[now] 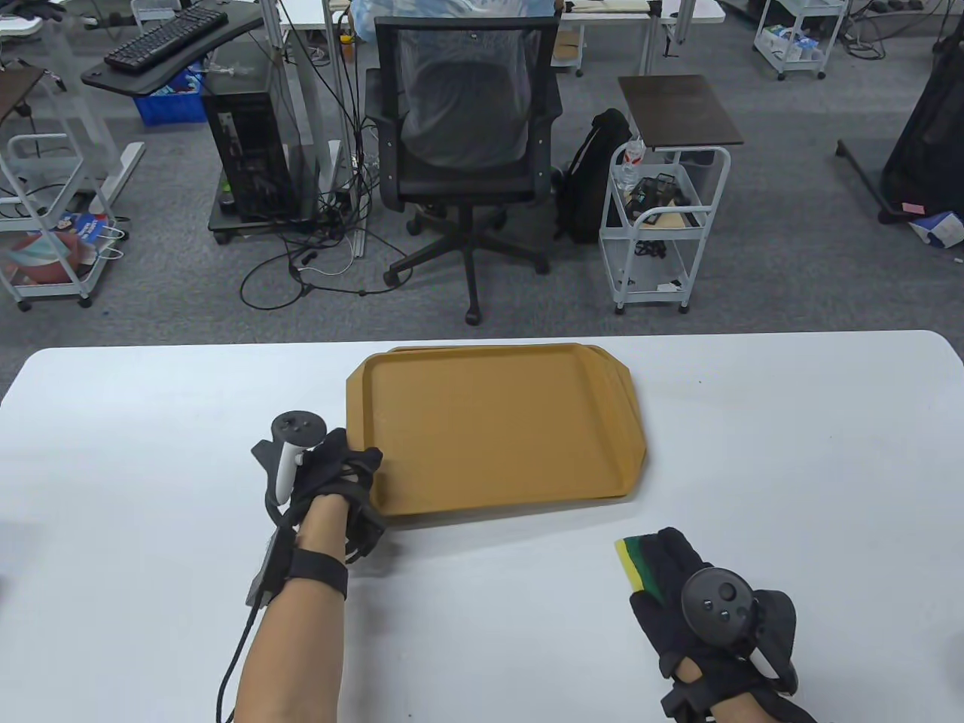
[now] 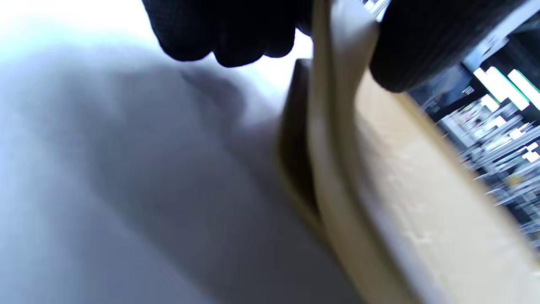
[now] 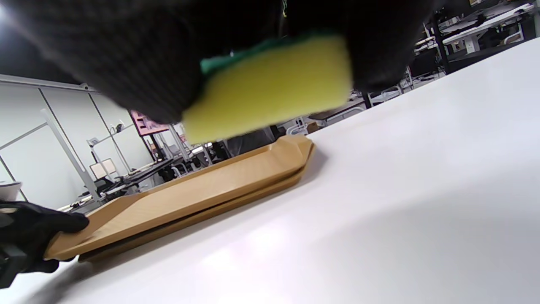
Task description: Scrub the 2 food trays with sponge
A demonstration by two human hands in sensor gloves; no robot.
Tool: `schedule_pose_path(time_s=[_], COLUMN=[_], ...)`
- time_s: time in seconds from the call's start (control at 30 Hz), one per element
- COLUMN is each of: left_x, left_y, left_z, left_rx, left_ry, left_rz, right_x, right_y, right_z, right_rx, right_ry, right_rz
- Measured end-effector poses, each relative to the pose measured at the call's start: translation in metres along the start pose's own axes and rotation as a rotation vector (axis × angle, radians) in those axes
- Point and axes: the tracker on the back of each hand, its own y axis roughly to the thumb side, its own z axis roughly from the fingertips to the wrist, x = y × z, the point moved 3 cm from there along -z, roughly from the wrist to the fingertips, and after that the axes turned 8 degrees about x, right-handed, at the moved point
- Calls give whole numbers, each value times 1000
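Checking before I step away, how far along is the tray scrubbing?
Barely begun. The right hand grips the sponge above the table, off the trays. The left hand grips the top tray at its near-left corner. Both stacked trays remain to scrub.

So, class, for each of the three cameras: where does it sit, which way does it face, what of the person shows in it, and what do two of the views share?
Table view: above the person, looking down and forward over the white table; left hand grips the top tray, right hand holds the sponge.
Left wrist view: under the left wrist, close on the tray rim; fingers and thumb pinch it.
Right wrist view: low over the table, facing the stacked trays; gloved fingers hold the sponge.
Shared: both wrist views show the left hand on the tray's edge.
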Motion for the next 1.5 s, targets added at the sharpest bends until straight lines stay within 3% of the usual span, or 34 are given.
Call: schedule_pose_path(time_s=[0.1, 0.23, 0.37, 0.6, 0.77, 0.97, 1.23, 1.37, 1.5], left_x=[4, 3, 9, 8, 6, 11, 25, 27, 26], left_y=[3, 5, 2, 9, 14, 16, 6, -4, -11], left_z=[-7, -14, -14, 2, 34, 102, 177, 198, 202], left_rx=[-17, -54, -55, 24, 131, 287, 396, 407, 419], left_ry=[-11, 23, 47, 147, 140, 120, 90, 105, 124], left_rz=[133, -39, 24, -102, -159, -350, -517, -523, -503], right_x=[-3, -5, -2, -1, 1, -3, -19, -36, -55], right_y=[-1, -3, -8, -5, -8, -6, 6, 11, 10], right_z=[-1, -2, -2, -2, -4, -6, -9, -13, -15], right_rx=[-2, -9, -28, -11, -16, 3, 51, 68, 66], right_ry=[6, 17, 8, -1, -10, 5, 48, 100, 144], right_rz=[6, 12, -8, 4, 3, 22, 61, 100, 127])
